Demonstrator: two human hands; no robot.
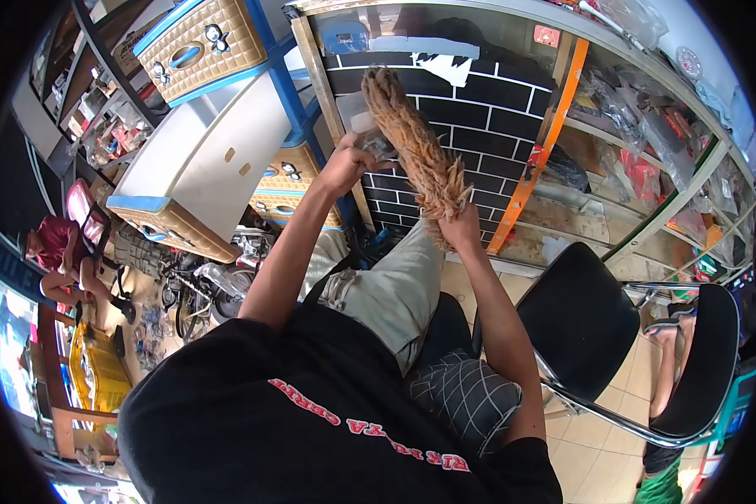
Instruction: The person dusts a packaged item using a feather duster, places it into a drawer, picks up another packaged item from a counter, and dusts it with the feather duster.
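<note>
My right hand (459,228) is closed around the lower end of a shaggy brown duster (416,143), which slants up and to the left. My left hand (344,168) has its fingers wrapped round a clear plastic item (374,143), partly hidden behind the duster. Both are held in front of a cabinet panel with a black brick pattern (487,126).
An open tan drawer (176,227) juts out at left. Glass shelves (596,202) with plastic packets stand at right, near a black chair (580,319). A seated person (59,252) is at far left; another person's legs (665,361) show at right.
</note>
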